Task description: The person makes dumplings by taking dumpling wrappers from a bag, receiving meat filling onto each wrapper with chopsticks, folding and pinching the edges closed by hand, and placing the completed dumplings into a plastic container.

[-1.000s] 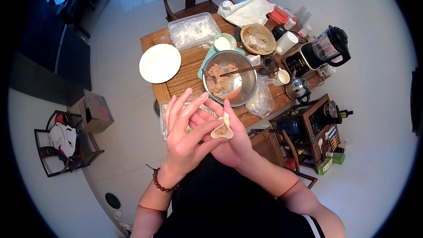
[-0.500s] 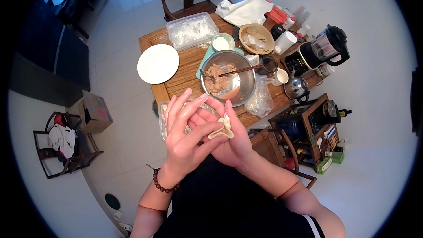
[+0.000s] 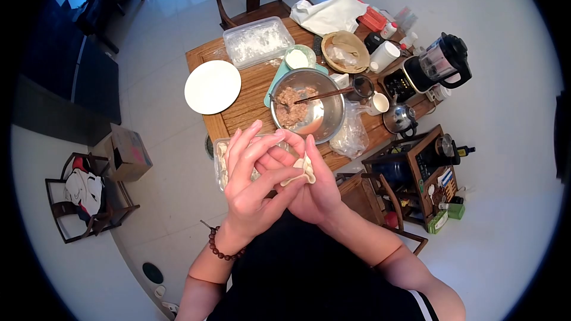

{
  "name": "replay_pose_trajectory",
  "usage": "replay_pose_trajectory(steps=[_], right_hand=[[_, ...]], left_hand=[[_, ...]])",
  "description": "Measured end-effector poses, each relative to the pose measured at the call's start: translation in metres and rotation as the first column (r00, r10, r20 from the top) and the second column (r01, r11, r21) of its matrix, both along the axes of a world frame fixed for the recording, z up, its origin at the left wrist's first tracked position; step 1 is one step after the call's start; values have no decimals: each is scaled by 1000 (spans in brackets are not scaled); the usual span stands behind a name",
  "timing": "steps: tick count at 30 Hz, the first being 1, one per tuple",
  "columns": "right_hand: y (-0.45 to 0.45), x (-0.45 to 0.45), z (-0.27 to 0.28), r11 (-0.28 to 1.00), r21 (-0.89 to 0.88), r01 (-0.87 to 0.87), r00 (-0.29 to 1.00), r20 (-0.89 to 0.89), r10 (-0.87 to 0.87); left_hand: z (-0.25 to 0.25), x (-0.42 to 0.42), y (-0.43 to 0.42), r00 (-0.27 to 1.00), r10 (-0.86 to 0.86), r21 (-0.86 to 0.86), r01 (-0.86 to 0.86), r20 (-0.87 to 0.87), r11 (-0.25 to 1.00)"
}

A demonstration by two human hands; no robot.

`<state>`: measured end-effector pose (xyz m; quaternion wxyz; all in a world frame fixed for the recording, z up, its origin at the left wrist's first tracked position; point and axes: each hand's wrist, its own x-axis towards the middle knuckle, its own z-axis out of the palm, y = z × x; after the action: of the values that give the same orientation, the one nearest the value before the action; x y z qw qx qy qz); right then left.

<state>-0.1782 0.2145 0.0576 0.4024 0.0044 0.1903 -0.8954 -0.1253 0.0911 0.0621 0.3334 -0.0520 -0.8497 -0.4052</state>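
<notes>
A small pleated dumpling (image 3: 307, 169) of pale dough sits between my two hands, close to my chest. My left hand (image 3: 248, 181), with a dark bead bracelet on its wrist, pinches the dough edge between thumb and index finger; its other fingers are raised. My right hand (image 3: 315, 193) cradles the dumpling from the right and below, its thumb upright along the dough. Behind my left hand, a clear plastic tray (image 3: 221, 166) holding pale dumplings is partly hidden. Beyond the fingers stands a steel bowl (image 3: 338, 125) of minced filling (image 3: 291, 107), with chopsticks (image 3: 324, 96) resting across it.
On the wooden table (image 3: 247, 104) are a white plate (image 3: 213, 87), a floury plastic container (image 3: 259, 41), a small bowl of white powder (image 3: 297, 58) and a basket (image 3: 345, 52). A plastic bag (image 3: 350, 134), a kettle (image 3: 399, 120) and a blender (image 3: 440, 62) stand to the right.
The dumpling's edge is more gathered and folded, with less of its open side showing. Both hands stay almost in place around it.
</notes>
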Motion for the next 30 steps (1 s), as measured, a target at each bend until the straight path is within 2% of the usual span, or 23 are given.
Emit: replay_pose_trajectory(steps=[10,13,16,18,22,27,30], right_hand=[[-1,2,-7,999,32,39,999,-14,-38],[0,1,-7,999,-40,15,998,-59,-18],[0,2,-5,999,36,40,997,-65,-38],[1,2,-6,998,53,18,990,-137,-11],[0,3,-4,999,-28,25,995,-94,-27],[1,2,7,995,85,50,998,-35,-48],[0,3,4,993,79,83,996,-47,-79]], left_hand=[[3,4,-3,1000,-1,24,1,-15,1000],[3,4,-3,1000,-1,34,2,-17,999],[1,5,-4,1000,-7,34,8,-27,999],[0,5,-5,999,-13,28,14,-37,1000],[-1,5,-5,999,-14,10,15,-40,1000],[4,3,2,999,-1,21,0,47,1000],[2,3,4,999,17,-17,-16,50,1000]])
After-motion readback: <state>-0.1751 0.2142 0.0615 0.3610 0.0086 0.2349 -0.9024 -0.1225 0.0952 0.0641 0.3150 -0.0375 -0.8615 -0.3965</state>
